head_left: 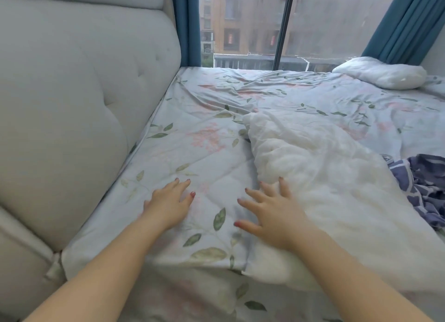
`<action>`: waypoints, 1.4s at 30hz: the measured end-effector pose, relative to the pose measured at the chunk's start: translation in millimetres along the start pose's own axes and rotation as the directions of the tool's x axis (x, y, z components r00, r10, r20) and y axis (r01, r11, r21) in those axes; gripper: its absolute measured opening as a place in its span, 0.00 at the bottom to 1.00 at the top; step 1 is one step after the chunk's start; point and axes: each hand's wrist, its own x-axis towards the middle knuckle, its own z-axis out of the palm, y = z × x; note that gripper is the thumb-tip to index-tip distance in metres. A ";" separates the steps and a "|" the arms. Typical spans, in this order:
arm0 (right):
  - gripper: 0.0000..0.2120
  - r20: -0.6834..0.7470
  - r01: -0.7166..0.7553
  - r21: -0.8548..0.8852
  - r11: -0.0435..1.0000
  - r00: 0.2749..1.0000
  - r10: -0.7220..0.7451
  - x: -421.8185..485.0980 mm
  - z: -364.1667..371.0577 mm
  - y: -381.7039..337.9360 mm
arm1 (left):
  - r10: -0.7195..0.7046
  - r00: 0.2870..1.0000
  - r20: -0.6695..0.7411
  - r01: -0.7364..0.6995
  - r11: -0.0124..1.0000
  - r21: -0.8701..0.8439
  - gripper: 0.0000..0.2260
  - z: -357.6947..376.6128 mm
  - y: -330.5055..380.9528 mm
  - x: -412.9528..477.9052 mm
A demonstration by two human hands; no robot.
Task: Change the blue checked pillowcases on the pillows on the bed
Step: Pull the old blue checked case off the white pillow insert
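A bare white pillow (320, 177) lies across the near right of the bed, without a case. My right hand (272, 210) rests flat on its left edge with the fingers spread. My left hand (168, 203) lies flat and spread on the floral sheet (192, 138), left of the pillow. A crumpled blue checked pillowcase (421, 184) lies at the right edge of the view, touching the pillow's right side. A second bare white pillow (382, 73) sits at the far right corner of the bed by the window.
A padded grey headboard (72, 104) runs along the left side of the bed. A large window (277, 25) with teal curtains (397, 25) stands behind the bed's far edge. The floral bedding is wrinkled in the middle.
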 end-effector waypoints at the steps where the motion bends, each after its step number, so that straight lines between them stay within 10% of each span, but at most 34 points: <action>1: 0.43 0.066 0.005 -0.050 0.999 0.998 -0.001 -0.2 5.3 -4.3 | -0.015 1.000 -0.013 0.015 1.000 0.004 0.24 -6.1 -7.6 -1.6; 11: 0.60 0.134 -0.108 -0.069 0.992 0.984 0.117 -19.0 22.7 43.5 | -0.011 1.000 0.017 0.011 0.999 -0.053 0.26 -26.4 -41.8 -14.0; 18: 0.52 0.194 -0.207 0.076 0.975 0.963 0.189 -51.1 18.1 94.1 | -0.010 1.000 0.004 0.010 0.997 -0.080 0.25 -35.4 -44.0 -22.2; 25: 0.33 -0.439 -0.067 0.298 0.952 0.876 0.199 -12.0 8.5 12.7 | 0.042 0.997 0.058 -0.041 0.999 -0.011 0.24 -27.5 -24.3 -33.6; 32: 0.24 -0.006 -0.191 0.337 0.922 0.979 0.205 26.6 42.3 -50.2 | -0.016 1.000 0.018 0.009 0.939 0.344 0.26 6.6 -14.3 -33.6; 42: 0.26 -0.117 -0.130 0.394 0.910 0.975 0.190 21.5 13.4 -81.7 | 0.001 0.998 -0.061 0.014 0.971 0.239 0.25 -34.6 -43.9 -84.3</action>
